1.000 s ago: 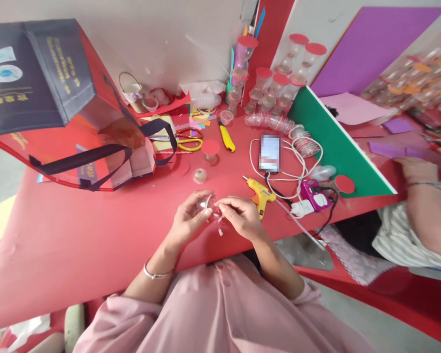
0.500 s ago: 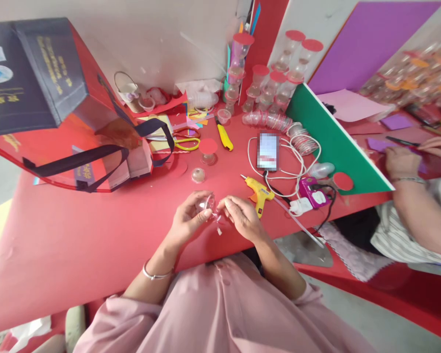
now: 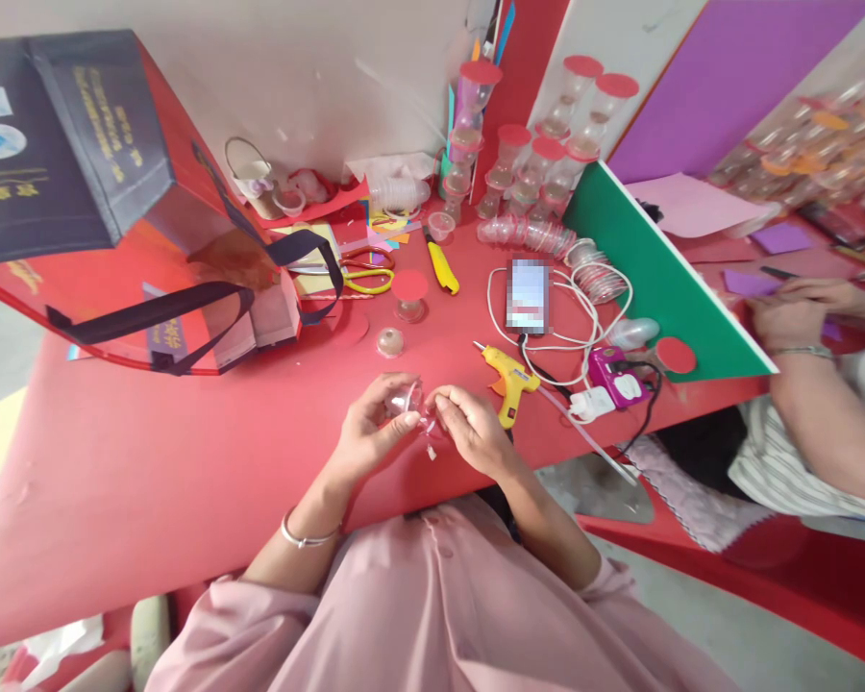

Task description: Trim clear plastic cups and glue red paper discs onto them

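Observation:
My left hand is closed around a small clear plastic cup, tipped on its side with its rim toward the right. At that rim my right hand has thumb and fingertips pinched together; whatever lies between them is too small to make out. Clear shreds and a small whitish piece show just below the fingertips. Beyond my hands stands a clear dome-shaped cup, and behind it a pair of cups joined under a red disc. A yellow glue gun lies right of my right hand.
A large red and dark bag stands at left. Scissors, a yellow cutter, a phone with white cable, and a purple power strip lie around. Red-capped cup towers stand behind. A green divider separates a co-worker's hands.
My right fingertips have shifted slightly at the cup's rim, while my left hand keeps its hold. Beyond the divider, the co-worker's hands have moved a little.

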`<state>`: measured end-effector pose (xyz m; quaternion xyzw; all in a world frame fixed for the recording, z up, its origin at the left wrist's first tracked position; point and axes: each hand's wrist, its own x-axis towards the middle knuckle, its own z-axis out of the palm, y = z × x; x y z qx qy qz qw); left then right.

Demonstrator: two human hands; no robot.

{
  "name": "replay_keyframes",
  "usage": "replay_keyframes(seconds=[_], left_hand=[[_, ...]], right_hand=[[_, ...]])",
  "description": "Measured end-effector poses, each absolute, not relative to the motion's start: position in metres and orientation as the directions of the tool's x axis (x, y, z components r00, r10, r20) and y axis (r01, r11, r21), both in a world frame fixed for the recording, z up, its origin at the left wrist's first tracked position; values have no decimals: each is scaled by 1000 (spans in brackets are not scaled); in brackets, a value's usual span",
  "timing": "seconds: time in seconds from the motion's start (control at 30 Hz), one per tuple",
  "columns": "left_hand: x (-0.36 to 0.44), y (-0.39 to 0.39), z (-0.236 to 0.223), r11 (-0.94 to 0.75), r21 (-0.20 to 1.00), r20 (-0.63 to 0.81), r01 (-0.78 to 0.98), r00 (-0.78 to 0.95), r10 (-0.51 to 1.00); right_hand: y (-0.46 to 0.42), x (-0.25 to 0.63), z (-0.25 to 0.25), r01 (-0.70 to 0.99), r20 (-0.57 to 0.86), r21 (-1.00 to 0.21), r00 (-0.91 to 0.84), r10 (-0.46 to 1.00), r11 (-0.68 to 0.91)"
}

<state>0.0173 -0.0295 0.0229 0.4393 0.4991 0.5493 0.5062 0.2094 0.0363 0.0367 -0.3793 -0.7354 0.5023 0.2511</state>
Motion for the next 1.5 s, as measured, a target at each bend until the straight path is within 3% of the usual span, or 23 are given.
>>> replay_keyframes(seconds=[0.27,0.43,0.67,0.93,1.5], left_hand=[[18,-29,24,6,993,-18,-122,-102,995],[18,-29,22,-12,997,5,-72,-105,994],[18,-29,18,-21,997,12,-77,-117,993],[17,-26,23,-104,994,102,-14,-104,989],[18,-25,23,-107,994,106,0,-105,989]], right_hand=[[35,204,37,448,28,-797,-641,767,404],[35,203,40,461,60,-769,-637,768,443],[36,197,53,255,38,-940,-586,810,228],[36,195,56,179,-54,-982,-577,815,62],[34,196,54,188,-56,-980,-567,822,63]])
